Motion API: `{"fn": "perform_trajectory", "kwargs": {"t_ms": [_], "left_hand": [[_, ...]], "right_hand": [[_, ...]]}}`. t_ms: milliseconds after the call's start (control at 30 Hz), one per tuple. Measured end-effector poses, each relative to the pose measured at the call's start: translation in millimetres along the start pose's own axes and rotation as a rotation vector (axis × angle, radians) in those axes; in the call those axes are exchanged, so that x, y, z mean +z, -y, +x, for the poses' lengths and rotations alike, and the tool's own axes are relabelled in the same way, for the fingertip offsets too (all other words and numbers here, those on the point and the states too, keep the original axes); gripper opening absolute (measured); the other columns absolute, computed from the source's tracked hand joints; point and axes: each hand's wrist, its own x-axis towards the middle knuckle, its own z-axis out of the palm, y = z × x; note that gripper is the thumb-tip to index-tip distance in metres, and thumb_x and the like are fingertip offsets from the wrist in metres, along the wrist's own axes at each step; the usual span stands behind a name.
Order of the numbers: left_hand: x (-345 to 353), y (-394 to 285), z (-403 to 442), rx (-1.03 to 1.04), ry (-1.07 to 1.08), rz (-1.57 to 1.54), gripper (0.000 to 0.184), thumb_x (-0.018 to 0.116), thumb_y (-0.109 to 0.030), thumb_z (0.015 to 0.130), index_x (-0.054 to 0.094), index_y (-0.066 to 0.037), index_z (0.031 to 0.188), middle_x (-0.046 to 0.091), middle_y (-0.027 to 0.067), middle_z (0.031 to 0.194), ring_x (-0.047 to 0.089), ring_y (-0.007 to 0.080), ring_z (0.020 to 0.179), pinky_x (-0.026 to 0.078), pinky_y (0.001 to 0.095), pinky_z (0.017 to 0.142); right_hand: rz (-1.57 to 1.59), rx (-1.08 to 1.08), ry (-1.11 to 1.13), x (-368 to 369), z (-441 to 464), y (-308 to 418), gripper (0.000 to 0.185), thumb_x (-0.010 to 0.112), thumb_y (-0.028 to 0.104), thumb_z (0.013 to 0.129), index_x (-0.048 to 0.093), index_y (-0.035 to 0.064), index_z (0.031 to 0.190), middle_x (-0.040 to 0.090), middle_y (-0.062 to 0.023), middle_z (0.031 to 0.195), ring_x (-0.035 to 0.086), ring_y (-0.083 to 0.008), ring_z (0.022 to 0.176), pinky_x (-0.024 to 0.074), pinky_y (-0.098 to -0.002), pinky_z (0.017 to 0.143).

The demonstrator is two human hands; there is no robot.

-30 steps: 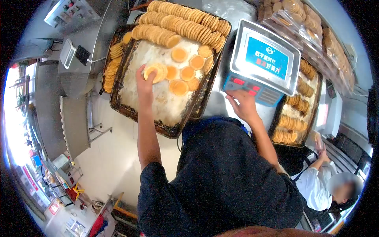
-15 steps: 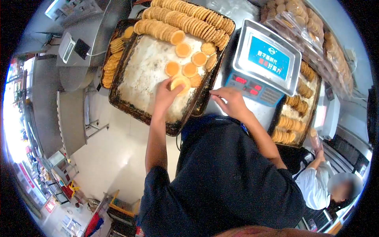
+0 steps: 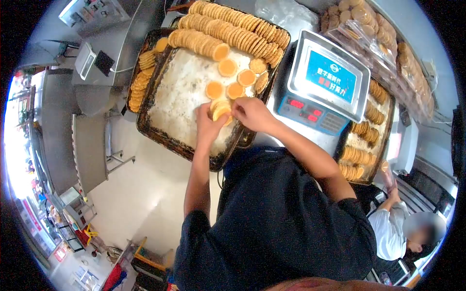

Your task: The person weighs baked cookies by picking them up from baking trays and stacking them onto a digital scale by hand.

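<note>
Over the lower right part of a dark-rimmed baking tray point(image 3: 177, 151), my left hand point(image 3: 208, 125) is closed round a small stack of round cookies point(image 3: 222, 110). My right hand point(image 3: 250, 114) is at the stack's right side, its fingers pinched together; whether they grip a cookie is hidden. Several loose cookies point(image 3: 227, 67) lie flat just above the hands. Long rows of cookies point(image 3: 223, 33) stand on edge along the tray's top.
A scale point(image 3: 330, 72) with a steel pan stands right of the tray. Beyond it are another cookie tray point(image 3: 369, 140) and bagged cookies point(image 3: 378, 34). More cookies point(image 3: 141, 80) sit at the left. A co-worker point(image 3: 388, 228) is at the lower right.
My left hand has moved right across the tray with the cookies. My right hand has left the scale's front and come over to the stack, beside my left hand.
</note>
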Motion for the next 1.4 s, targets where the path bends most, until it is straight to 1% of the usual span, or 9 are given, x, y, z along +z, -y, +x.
{"fn": "perform_trajectory", "kwargs": {"t_ms": [267, 333, 567, 733, 1000, 1067, 1167, 1300, 1400], "left_hand": [[17, 32, 3, -0.065, -0.147, -0.037, 0.086, 0.094, -0.019, 0.076, 0.046, -0.002, 0.145, 0.06, 0.018, 0.135, 0.061, 0.0275, 0.123, 0.052, 0.0412, 0.107], [-7, -39, -11, -0.163, -0.033, -0.059, 0.075, 0.089, -0.014, 0.077, 0.047, -0.004, 0.138, 0.053, 0.0179, 0.134, 0.058, 0.0309, 0.123, 0.051, 0.0439, 0.108], [9, -13, -13, 0.13, -0.048, 0.044, 0.077, 0.086, -0.015, 0.076, 0.044, -0.006, 0.139, 0.049, 0.0224, 0.13, 0.053, 0.0405, 0.123, 0.047, 0.0487, 0.106], [10, -9, -13, 0.258, -0.025, 0.072, 0.091, 0.087, -0.016, 0.073, 0.037, -0.008, 0.15, 0.048, 0.0222, 0.14, 0.051, 0.0432, 0.13, 0.043, 0.0507, 0.114], [5, -3, -10, 0.36, 0.149, 0.149, 0.096, 0.09, -0.015, 0.072, 0.041, -0.01, 0.155, 0.039, 0.0231, 0.147, 0.036, 0.0448, 0.15, 0.034, 0.0511, 0.128], [-2, -21, -21, 0.114, 0.164, 0.149, 0.092, 0.091, -0.013, 0.07, 0.047, -0.012, 0.151, 0.031, 0.0208, 0.152, 0.034, 0.0463, 0.15, 0.035, 0.0507, 0.128], [7, -15, -20, 0.348, -0.03, 0.256, 0.103, 0.094, -0.006, 0.07, 0.038, -0.013, 0.156, 0.023, 0.0246, 0.162, 0.036, 0.0478, 0.149, 0.036, 0.0544, 0.127], [10, -11, -21, 0.159, 0.124, 0.066, 0.118, 0.094, -0.007, 0.07, 0.022, -0.006, 0.163, 0.033, 0.0319, 0.158, 0.037, 0.0486, 0.148, 0.039, 0.0556, 0.122], [10, -12, -17, 0.265, 0.047, 0.223, 0.114, 0.092, -0.009, 0.072, 0.024, -0.006, 0.163, 0.038, 0.0292, 0.151, 0.042, 0.0485, 0.141, 0.042, 0.0553, 0.117]], "right_hand": [[-0.404, -0.006, -0.329, 12, 106, -57, 0.037, 0.071, 0.018, 0.09, 0.063, 0.0017, 0.123, 0.07, -0.0256, 0.102, 0.072, -0.0482, 0.086, 0.0589, -0.057, 0.077], [-0.468, 0.108, -0.233, 8, 119, -45, 0.042, 0.074, 0.023, 0.092, 0.06, 0.0015, 0.125, 0.067, -0.0284, 0.118, 0.071, -0.0487, 0.095, 0.058, -0.0571, 0.081], [-0.403, 0.087, -0.263, 11, 124, -53, 0.062, 0.081, 0.006, 0.084, 0.049, 0.0002, 0.137, 0.066, -0.0268, 0.122, 0.067, -0.0481, 0.111, 0.0553, -0.0539, 0.092], [-0.155, -0.097, -0.05, -5, 103, -21, 0.021, 0.074, 0.0, 0.087, 0.073, 0.0012, 0.108, 0.069, -0.0218, 0.108, 0.068, -0.0444, 0.102, 0.0547, -0.0482, 0.088], [-0.06, -0.224, 0.096, 2, 74, -24, 0.027, 0.062, -0.007, 0.085, 0.074, 0.0003, 0.108, 0.07, -0.0202, 0.104, 0.069, -0.0429, 0.1, 0.0552, -0.0454, 0.089], [-0.051, -0.216, 0.104, 5, 72, -19, 0.029, 0.062, -0.007, 0.084, 0.075, 0.0004, 0.109, 0.071, -0.0207, 0.105, 0.069, -0.0433, 0.101, 0.055, -0.0458, 0.09], [-0.019, -0.223, 0.149, 7, 64, -19, 0.038, 0.061, -0.009, 0.081, 0.076, 0.0006, 0.115, 0.073, -0.0224, 0.11, 0.068, -0.0448, 0.104, 0.0545, -0.0482, 0.093], [-0.033, -0.207, 0.179, 7, 53, -10, 0.046, 0.064, -0.006, 0.083, 0.073, 0.002, 0.127, 0.074, -0.0227, 0.116, 0.067, -0.0444, 0.109, 0.0538, -0.0501, 0.098], [-0.111, -0.114, -0.206, 15, 35, -5, 0.038, 0.069, 0.01, 0.095, 0.067, -0.0005, 0.132, 0.074, -0.0244, 0.114, 0.07, -0.0415, 0.107, 0.0552, -0.049, 0.096]]}}
